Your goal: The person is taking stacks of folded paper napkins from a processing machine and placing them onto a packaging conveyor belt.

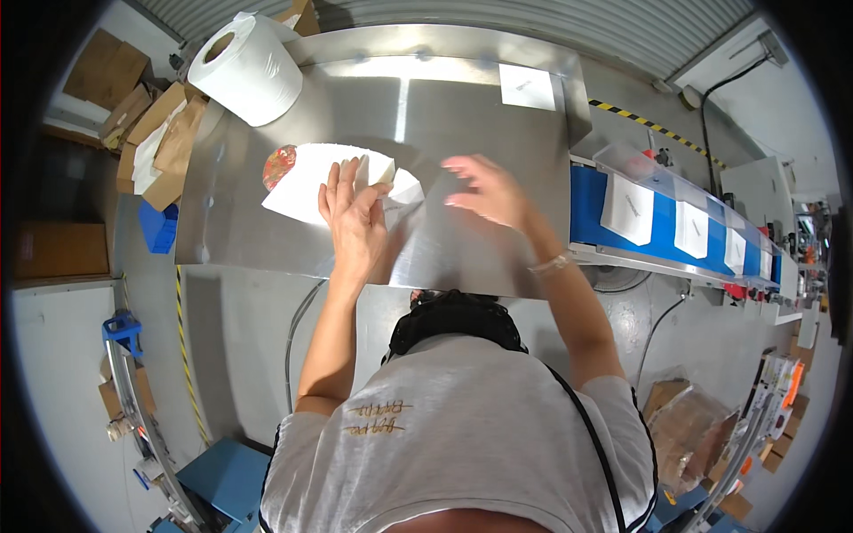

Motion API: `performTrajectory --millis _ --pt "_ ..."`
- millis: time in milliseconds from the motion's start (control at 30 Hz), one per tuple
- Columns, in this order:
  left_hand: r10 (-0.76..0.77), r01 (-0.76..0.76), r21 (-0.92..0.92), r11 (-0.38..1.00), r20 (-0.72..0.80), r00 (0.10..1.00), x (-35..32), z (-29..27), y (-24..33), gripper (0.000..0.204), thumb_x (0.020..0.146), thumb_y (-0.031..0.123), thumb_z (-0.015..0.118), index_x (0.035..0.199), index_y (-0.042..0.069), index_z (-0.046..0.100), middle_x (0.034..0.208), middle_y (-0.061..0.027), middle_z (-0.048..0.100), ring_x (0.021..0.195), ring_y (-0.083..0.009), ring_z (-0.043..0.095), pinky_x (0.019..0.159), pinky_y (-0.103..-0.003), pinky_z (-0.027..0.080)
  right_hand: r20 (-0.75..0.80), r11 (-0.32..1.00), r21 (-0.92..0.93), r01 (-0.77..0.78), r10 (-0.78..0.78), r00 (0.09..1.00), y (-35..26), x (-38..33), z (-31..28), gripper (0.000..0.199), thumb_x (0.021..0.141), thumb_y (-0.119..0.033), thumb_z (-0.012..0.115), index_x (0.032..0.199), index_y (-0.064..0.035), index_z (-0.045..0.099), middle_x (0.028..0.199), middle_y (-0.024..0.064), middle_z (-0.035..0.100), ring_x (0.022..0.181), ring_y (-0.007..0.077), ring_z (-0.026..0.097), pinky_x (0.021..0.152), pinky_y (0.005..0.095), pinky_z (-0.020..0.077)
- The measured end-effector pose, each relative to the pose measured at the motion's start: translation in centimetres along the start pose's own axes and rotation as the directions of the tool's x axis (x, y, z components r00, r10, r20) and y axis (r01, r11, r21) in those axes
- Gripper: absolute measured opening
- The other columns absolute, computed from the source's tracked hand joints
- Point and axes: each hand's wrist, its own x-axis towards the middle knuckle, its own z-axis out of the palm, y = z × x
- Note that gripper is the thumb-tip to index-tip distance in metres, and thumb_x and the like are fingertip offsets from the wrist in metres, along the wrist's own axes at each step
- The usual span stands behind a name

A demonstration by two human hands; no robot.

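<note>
My left hand is over several white, flat paper-like pieces on a steel table. Between its thumb and fingers stands the edge of a white packet, partly hidden by the hand. A larger white sheet lies flat beneath, beside a round red patterned piece at its left end. To the right, my right hand is raised above the table, slightly blurred. Its thumb and fingers are apart, and nothing shows between them.
A large white paper roll stands at the steel table's far left corner. One white packet lies at the far right. A blue conveyor belt carrying several white packets adjoins the right side. Cardboard boxes stand at left.
</note>
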Motion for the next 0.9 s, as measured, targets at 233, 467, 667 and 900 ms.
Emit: performTrajectory --millis 233,467,667,900 --pt "-0.012 0.015 -0.021 1.0 0.104 0.994 0.5 -1.0 0.6 0.038 0.075 0.006 0.067 0.112 0.011 0.062 0.143 -0.0205 0.035 0.137 -0.0389 0.023 0.111 -0.052 0.013 0.114 0.985 -0.007 0.17 -0.168 0.979 0.8 2.8 3.2 0.044 0.079 -0.022 0.072 0.118 -0.007 0.056 0.112 0.0065 0.054 0.106 0.017 0.049 0.089 0.0302 0.0432" --pt "-0.052 0.052 0.014 0.999 -0.02 0.998 0.2 -0.4 -1.8 0.035 0.078 0.0 0.062 0.113 0.006 0.062 0.13 -0.0205 0.05 0.127 -0.0384 0.04 0.105 -0.047 0.029 -0.241 0.869 0.481 -0.118 0.26 0.935 5.2 -5.2 -1.6 0.017 0.091 -0.022 0.062 0.087 -0.0074 0.055 0.072 -0.0068 0.042 0.066 0.0048 0.037 0.056 0.021 0.033" --pt "-0.042 0.035 -0.082 0.996 -0.094 0.995 0.4 0.4 -1.7 0.031 0.074 -0.005 0.062 0.102 0.007 0.067 0.127 -0.0168 0.053 0.124 -0.0366 0.043 0.103 -0.045 0.032 -0.756 0.787 -0.053 -0.614 0.37 0.54 14.5 -13.0 -12.3 0.033 0.084 -0.034 0.067 0.091 -0.0026 0.06 0.078 0.0059 0.056 0.071 0.0175 0.051 0.065 0.03 0.0425" --pt "-0.005 0.005 0.01 1.0 -0.053 0.999 0.5 -0.1 -1.5 0.028 0.073 -0.005 0.061 0.096 0.01 0.069 0.131 -0.0155 0.051 0.13 -0.0374 0.037 0.108 -0.048 0.022 -0.565 0.887 -0.353 -0.298 0.052 0.823 7.5 -6.9 -7.2 0.041 0.077 -0.025 0.072 0.111 -0.0045 0.06 0.111 0.0142 0.061 0.107 0.0314 0.055 0.092 0.0401 0.0444"
